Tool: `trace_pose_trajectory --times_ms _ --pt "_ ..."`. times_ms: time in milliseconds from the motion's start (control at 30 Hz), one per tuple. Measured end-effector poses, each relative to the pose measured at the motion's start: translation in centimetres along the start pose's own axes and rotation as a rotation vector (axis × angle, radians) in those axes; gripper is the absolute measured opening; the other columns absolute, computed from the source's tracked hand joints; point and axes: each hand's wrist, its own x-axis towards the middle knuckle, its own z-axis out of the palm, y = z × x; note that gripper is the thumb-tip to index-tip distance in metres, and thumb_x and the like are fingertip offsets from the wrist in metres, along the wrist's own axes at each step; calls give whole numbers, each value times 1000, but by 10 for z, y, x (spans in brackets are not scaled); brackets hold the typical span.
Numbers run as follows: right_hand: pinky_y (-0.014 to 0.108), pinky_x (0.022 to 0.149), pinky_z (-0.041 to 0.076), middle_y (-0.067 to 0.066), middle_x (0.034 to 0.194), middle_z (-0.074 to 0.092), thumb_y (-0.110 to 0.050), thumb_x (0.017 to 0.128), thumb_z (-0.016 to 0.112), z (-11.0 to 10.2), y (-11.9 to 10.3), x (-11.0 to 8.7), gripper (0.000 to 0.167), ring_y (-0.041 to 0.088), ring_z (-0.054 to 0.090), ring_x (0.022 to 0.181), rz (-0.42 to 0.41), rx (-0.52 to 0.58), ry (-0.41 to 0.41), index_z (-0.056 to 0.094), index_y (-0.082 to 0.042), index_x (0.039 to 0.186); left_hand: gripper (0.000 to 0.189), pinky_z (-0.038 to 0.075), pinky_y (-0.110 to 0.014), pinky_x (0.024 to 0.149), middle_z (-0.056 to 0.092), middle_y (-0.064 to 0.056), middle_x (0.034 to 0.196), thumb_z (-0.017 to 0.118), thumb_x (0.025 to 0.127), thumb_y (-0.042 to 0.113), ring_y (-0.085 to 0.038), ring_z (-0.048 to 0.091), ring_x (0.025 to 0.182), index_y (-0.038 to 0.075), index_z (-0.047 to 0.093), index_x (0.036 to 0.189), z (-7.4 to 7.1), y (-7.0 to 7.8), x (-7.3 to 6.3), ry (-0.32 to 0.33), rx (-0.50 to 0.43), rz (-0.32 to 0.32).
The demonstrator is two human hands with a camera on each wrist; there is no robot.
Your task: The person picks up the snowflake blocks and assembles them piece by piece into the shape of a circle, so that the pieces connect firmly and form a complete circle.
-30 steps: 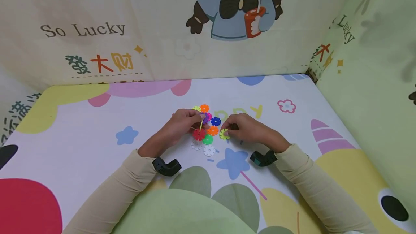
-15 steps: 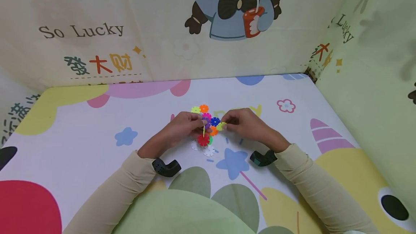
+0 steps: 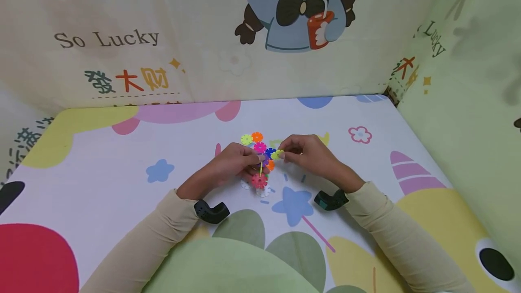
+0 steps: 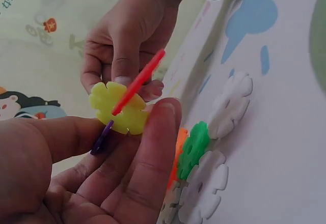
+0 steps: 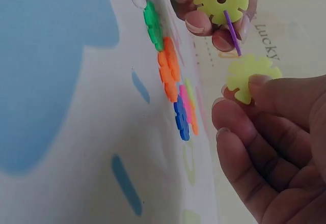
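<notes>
My left hand (image 3: 234, 162) pinches a joined cluster of notched plastic snowflake discs over the table. A yellow disc (image 5: 209, 2) is in its middle, with a red disc (image 4: 140, 81) and a purple disc (image 4: 102, 138) slotted into its rim, both edge-on in the left wrist view. My right hand (image 3: 305, 153) holds another yellow disc (image 5: 249, 71) between thumb and fingers. In the right wrist view, this disc's notched rim is right at the end of the purple one. The left fingers partly hide the purple disc.
Below and behind the hands, loose discs lie on the patterned tablecloth (image 3: 101, 193): a blue one (image 3: 270, 152), a pink one (image 3: 260, 147), an orange one (image 3: 257, 137), a green one (image 4: 193, 150) and white ones (image 4: 232, 104). A printed cloth wall (image 3: 195, 58) stands behind the table.
My right hand has raised its yellow disc and brought it up toward the cluster. The left hand has shifted right and slightly nearer me, its red disc now lower over the loose pieces.
</notes>
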Motion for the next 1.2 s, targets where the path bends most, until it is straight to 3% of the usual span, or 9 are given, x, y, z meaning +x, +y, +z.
trace_pose_trajectory --times_ms 167,433,733,1000,1200 --pt "30 74 57 3 88 71 -3 89 70 0 0 0 9 14 69 76 -19 67 -16 68 -4 97 26 58 -31 69 73 -13 88 64 96 22 -24 70 75 -2 72 101 2 1 -1 1 60 12" --pt "31 74 57 10 89 71 -2 89 69 -1 3 0 9 19 69 77 -22 169 -34 68 -1 98 25 57 -31 73 73 -12 90 62 97 20 -24 71 80 -1 72 105 3 2 -2 -20 66 41" --pt "35 71 56 -3 86 71 -9 86 75 2 9 1 9 13 63 76 -118 -16 32 75 -5 94 26 57 -29 70 73 -12 88 62 97 21 -22 69 77 -2 72 105 1 0 -2 -16 57 76" --pt "37 68 55 -3 86 71 -8 85 76 2 4 0 10 11 62 73 -161 -54 47 76 -6 94 23 50 -26 64 73 -10 86 62 97 23 -19 62 79 3 72 102 -1 2 -1 90 91 44" --pt "34 67 55 -2 86 72 -6 84 76 3 4 0 9 9 63 73 -200 -71 51 76 -5 94 23 45 -25 62 68 -6 76 60 97 21 -17 55 70 4 73 89 -1 1 -1 106 177 49"
